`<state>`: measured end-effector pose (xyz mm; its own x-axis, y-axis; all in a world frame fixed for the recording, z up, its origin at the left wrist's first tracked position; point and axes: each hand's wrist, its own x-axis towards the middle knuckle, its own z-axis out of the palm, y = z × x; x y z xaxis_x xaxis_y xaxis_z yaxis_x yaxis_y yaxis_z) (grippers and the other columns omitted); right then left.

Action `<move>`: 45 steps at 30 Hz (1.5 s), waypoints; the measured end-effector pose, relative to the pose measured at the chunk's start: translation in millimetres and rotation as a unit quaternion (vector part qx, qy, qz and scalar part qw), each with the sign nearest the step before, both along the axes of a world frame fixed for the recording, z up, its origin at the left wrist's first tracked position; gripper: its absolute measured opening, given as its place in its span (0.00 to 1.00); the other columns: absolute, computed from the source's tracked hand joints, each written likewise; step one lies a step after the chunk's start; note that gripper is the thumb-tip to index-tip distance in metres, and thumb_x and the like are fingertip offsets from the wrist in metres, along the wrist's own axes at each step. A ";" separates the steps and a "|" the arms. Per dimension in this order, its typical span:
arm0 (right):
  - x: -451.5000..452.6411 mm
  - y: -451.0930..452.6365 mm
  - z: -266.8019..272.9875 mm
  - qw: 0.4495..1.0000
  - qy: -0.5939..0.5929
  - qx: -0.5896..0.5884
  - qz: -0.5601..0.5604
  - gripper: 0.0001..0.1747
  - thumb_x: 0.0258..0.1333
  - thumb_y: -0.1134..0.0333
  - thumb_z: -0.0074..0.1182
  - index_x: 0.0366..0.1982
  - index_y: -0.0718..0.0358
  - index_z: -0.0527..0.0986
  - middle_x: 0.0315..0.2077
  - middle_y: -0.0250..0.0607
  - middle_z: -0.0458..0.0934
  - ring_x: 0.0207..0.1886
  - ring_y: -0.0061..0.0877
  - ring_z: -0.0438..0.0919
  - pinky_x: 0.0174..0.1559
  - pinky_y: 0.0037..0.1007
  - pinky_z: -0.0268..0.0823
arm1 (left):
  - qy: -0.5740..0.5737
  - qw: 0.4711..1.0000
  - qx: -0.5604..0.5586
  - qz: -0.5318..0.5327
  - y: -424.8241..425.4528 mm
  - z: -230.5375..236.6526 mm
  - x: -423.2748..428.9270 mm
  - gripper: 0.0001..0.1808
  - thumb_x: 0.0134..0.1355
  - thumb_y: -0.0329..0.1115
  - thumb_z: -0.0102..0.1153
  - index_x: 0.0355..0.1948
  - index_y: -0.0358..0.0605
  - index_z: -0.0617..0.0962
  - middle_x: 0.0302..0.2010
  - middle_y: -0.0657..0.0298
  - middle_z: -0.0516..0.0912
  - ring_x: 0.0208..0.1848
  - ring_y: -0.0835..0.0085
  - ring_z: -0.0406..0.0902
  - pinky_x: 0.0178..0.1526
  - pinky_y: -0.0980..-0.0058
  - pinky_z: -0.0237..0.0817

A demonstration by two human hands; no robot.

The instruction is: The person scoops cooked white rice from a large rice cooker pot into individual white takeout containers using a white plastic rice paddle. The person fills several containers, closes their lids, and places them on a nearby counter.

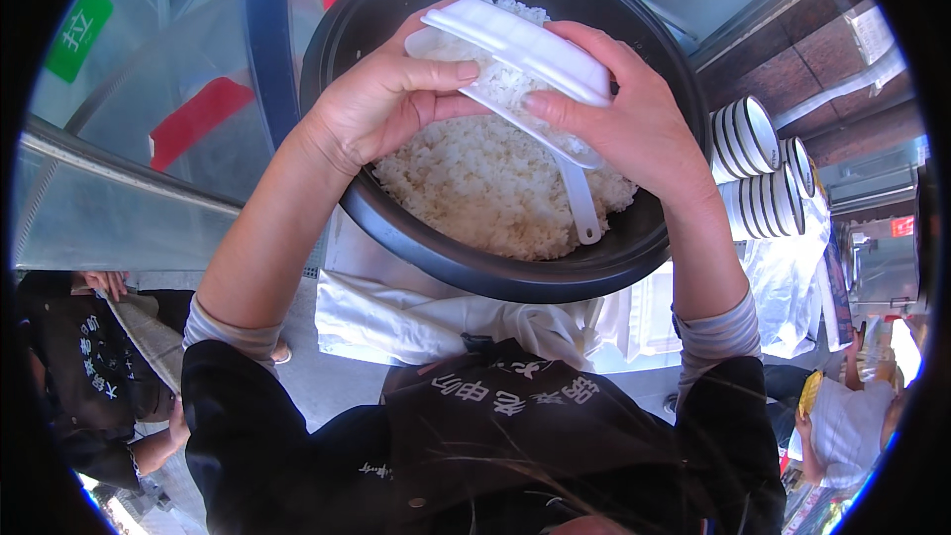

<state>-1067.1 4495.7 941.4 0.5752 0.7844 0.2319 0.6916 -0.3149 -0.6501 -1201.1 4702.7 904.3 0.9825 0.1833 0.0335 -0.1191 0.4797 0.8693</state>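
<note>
Both my hands hold a white hinged foam food box [520, 44] above a large black round pot [475, 279]. Cooked white rice fills the box, and its lid is tilted partly over the rice. My left hand [401, 85] grips the left end, thumb on the front rim. My right hand [631, 119] clasps the right end, fingers over the lid and thumb at the rice. Below, a heap of cooked rice [475, 186] lies in the pot. The white handle of a rice paddle [579, 200] rests on that heap; its other end is hidden under the box.
Stacked white paper cups [758, 200] stand right of the pot, near clear plastic wrapping [787, 275]. White cloth [416, 319] lies before the pot. A clear panel with red tape [197, 122] is on the left. One person [96, 371] stands lower left, another [847, 423] lower right.
</note>
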 end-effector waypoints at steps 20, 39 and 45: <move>-11.8 -22.9 13.8 0.989 0.126 0.004 0.084 0.41 0.53 0.55 0.75 0.65 0.61 0.70 0.55 0.42 0.77 0.56 0.28 0.77 0.57 0.31 0.71 | -0.033 0.999 0.038 -0.009 0.9 -4.3 1.3 0.38 0.64 0.37 0.69 0.72 0.47 0.65 0.64 0.56 0.75 0.65 0.64 0.76 0.63 0.61 0.75; 11.6 3.5 8.9 0.983 0.159 -0.048 0.082 0.31 0.53 0.52 0.75 0.48 0.62 0.71 0.42 0.39 0.79 0.47 0.24 0.77 0.50 0.26 0.69 | -0.050 0.995 0.077 -0.036 -1.2 -3.7 0.7 0.41 0.61 0.35 0.70 0.72 0.45 0.64 0.63 0.52 0.73 0.65 0.59 0.75 0.65 0.59 0.72; 14.9 6.7 0.7 0.986 0.140 -0.036 0.086 0.38 0.47 0.46 0.75 0.48 0.66 0.73 0.42 0.46 0.80 0.45 0.29 0.79 0.49 0.28 0.71 | -0.049 0.994 0.088 -0.030 1.1 -4.6 1.9 0.39 0.62 0.36 0.70 0.71 0.46 0.66 0.63 0.52 0.73 0.65 0.60 0.76 0.65 0.59 0.73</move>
